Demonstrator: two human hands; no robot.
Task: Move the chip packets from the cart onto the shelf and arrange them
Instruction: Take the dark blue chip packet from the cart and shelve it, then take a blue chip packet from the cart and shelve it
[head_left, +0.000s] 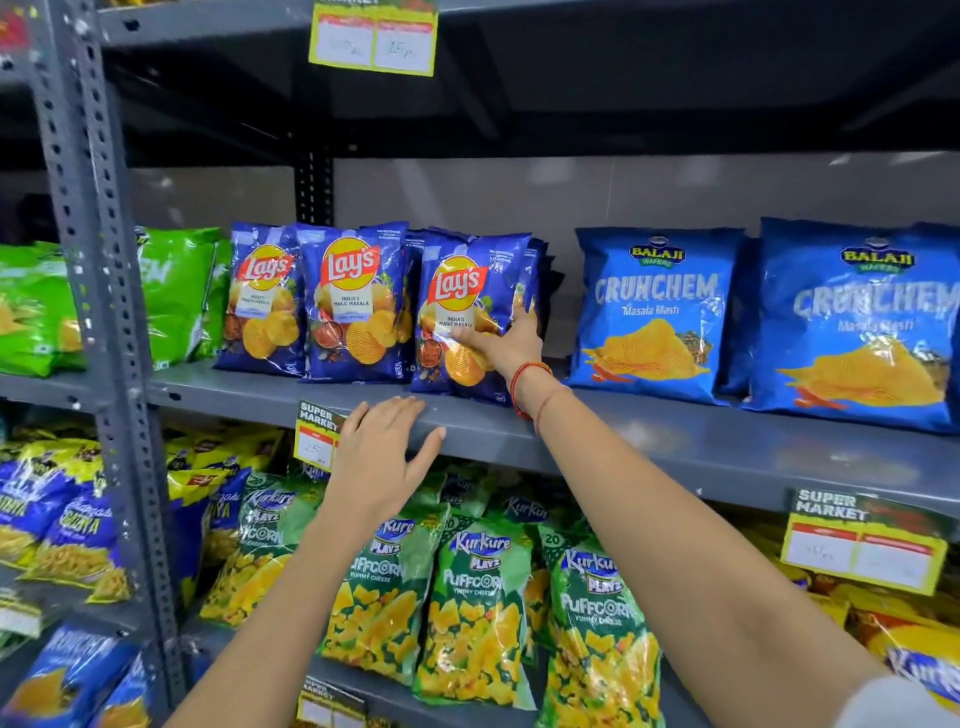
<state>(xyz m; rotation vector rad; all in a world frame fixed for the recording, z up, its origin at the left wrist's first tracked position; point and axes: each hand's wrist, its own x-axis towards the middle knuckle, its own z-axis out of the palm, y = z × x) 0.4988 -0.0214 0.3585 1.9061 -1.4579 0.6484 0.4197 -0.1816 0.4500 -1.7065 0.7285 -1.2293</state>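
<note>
Three rows of blue Lay's packets stand upright on the grey middle shelf (675, 441). My right hand (506, 345) grips the front packet of the right-hand row (462, 291) at its lower right side, thumb across its face and fingers behind its edge. Two more Lay's packets (353, 301) stand to its left. My left hand (379, 457) is spread flat with fingers apart, resting on the front lip of the same shelf just below the Lay's rows, holding nothing. The cart is out of sight.
Two blue Balaji Crunchem packets (654, 317) stand to the right on the same shelf, green packets (176, 291) to the left. Green Kurkure Puffcorn packets (472, 608) fill the shelf below. Yellow price tags (862, 545) hang from the shelf lips. A perforated grey upright (98, 291) stands at left.
</note>
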